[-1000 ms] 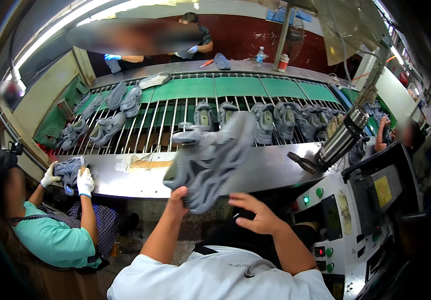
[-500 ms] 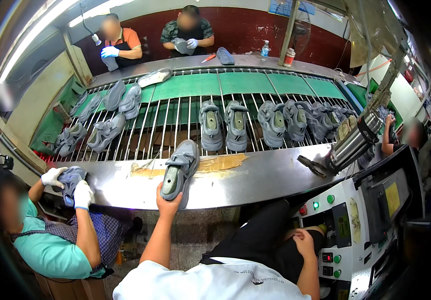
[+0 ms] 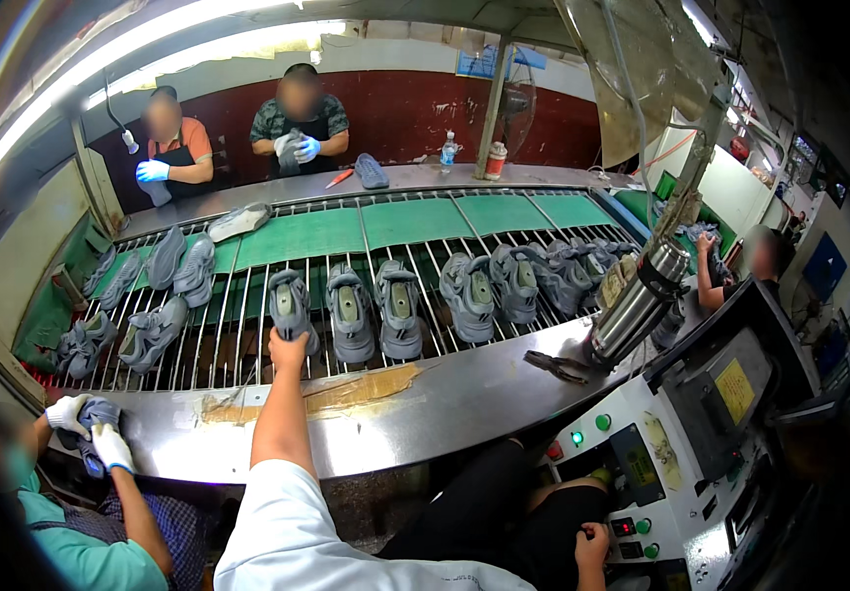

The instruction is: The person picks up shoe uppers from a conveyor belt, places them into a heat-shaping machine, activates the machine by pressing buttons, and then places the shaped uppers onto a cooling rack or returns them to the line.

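Observation:
My left hand (image 3: 289,349) reaches out over the metal rollers, closed round the heel of a grey sneaker (image 3: 291,301). The sneaker's toe points away from me. To its right stand two similar grey sneakers, one close by (image 3: 350,315) and another (image 3: 400,309) beyond it, heels facing me and pale green inserts showing inside. My right hand (image 3: 592,544) stays low beside my thigh, fingers curled in with nothing visible in them. It is next to the white control panel (image 3: 676,463) with green and red buttons.
A roller conveyor with a green belt (image 3: 311,232) carries several more sneakers. Its steel ledge (image 3: 464,399) bears pliers (image 3: 555,367) and a steel flask (image 3: 639,305). At left a co-worker in white gloves (image 3: 111,448) handles a shoe; two people stand across the line.
My left hand has moved forward and left with the sneaker, from above the steel ledge to the rollers beside the pair. My view has shifted to the right. My right hand stays low.

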Demonstrator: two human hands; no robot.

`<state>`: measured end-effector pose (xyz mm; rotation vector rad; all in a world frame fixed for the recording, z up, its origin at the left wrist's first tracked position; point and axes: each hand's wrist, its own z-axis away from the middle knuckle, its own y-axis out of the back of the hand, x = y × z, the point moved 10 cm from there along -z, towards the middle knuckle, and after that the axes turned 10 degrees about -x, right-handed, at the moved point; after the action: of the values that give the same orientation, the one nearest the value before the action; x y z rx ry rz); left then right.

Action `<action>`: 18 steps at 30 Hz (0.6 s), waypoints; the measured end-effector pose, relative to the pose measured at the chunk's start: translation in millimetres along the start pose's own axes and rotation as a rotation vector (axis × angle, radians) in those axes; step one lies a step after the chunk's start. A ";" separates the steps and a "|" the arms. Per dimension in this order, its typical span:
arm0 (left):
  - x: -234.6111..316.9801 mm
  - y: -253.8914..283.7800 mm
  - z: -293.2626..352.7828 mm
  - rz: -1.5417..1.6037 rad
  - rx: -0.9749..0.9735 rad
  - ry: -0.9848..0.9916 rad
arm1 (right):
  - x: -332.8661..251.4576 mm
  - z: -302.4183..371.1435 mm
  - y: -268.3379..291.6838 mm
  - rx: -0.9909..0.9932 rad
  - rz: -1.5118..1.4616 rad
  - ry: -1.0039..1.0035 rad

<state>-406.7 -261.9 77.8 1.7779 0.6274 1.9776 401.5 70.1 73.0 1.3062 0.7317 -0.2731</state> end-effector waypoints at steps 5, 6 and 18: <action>15.0 25.2 61.1 -0.007 0.155 -0.428 | 0.0 3.2 1.6 0.073 -0.080 0.029; -4.6 18.8 79.6 0.101 0.017 -0.380 | 1.3 1.9 -0.3 0.068 -0.069 0.012; -29.0 30.1 218.1 -0.468 -0.125 -0.379 | -42.1 -41.8 -38.2 -0.034 -0.003 0.119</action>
<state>-186.8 -290.1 90.6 1.6784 0.6950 1.3014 334.2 90.1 66.5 1.2974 0.8353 -0.1858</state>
